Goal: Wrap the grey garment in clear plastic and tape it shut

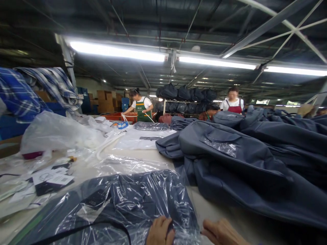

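My left hand (pixel 160 232) presses, fingers curled, on the near edge of the dark navy folded garment in its crinkly clear plastic bag (pixel 122 204), lying near on the table. My right hand (pixel 221 233) rests just right of it; its grip I cannot tell. I judge I'm closing the bag; next needs smoothing slippery film flat.

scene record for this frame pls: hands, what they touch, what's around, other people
left hand: resting on the bagged garment, a dark folded piece in a clear plastic bag
right hand: at the bag's right edge, grip unclear
table: hang tags at left, loose plastic bags
right side: pile of grey-blue garments
people: two workers in aprons at the far end
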A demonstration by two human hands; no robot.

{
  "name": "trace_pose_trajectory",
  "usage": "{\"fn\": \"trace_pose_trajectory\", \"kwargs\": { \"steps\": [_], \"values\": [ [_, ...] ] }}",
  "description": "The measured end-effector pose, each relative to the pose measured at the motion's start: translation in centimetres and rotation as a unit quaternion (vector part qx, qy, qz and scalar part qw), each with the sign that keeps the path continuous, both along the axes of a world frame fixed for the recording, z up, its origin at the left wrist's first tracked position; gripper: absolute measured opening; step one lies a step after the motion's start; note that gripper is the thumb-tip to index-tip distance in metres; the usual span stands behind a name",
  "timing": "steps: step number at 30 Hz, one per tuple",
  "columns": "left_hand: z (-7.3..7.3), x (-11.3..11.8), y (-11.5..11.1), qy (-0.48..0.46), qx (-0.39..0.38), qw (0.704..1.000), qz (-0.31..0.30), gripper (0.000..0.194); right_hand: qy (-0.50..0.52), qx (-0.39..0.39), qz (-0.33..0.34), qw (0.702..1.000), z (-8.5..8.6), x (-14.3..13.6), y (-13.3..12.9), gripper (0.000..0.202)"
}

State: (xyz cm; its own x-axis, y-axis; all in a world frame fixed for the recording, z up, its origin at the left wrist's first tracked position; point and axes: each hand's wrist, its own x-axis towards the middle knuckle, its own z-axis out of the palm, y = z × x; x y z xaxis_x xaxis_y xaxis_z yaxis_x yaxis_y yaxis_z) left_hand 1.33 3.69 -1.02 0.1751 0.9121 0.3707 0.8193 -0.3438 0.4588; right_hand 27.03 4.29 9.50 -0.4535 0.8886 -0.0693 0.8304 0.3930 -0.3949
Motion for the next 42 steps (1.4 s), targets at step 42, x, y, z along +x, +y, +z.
{"fn": "trace_pose_trajectory", "kwargs": {
  "steps": [42],
  "values": [
    [5.1, 0.1, 1.0, -0.145, -0.196, 0.969, 0.033, 0.016, 0.030, -0.012, -0.186, 0.982, -0.7, -1.0, 0.1, 0.022]
  ]
}}
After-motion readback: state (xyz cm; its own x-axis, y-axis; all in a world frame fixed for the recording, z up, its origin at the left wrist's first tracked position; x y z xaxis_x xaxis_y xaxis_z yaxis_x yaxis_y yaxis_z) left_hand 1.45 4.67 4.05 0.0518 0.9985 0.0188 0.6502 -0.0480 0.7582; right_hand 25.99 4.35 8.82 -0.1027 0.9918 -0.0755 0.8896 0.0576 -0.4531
